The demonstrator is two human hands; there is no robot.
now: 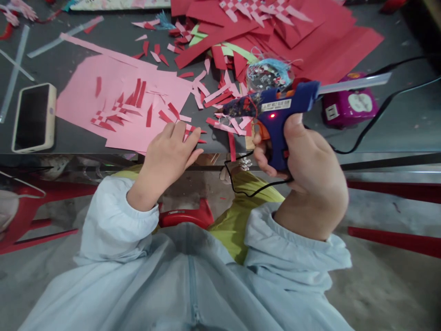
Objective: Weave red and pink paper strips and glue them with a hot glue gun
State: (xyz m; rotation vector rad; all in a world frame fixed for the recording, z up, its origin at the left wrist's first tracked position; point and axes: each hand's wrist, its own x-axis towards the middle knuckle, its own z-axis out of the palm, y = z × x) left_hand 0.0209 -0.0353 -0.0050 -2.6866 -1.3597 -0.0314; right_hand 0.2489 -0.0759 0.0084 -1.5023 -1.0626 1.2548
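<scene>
The blue glue gun point(275, 108) is between one and two o'clock from the middle of the view, up over the table point(406, 138). The right hand point(315, 161) is curled around its handle, with fingers near the orange trigger point(263, 130). Its red light is on, so the tip point(220, 111) may be hot. The tip points to nine o'clock, and a squeeze could drip glue on loose paper bits. The left hand point(168, 151) is open, fingers a little spread, touching red and pink paper strips point(174, 110). It is near the tip, at eight o'clock from it, so a slip could burn a finger. A sleeve or knee could snag the black cord point(241, 193) hanging at six o'clock and yank the gun. If the gun swings to twelve o'clock, it could bump the clear tub point(267, 79) and spill its beads.
</scene>
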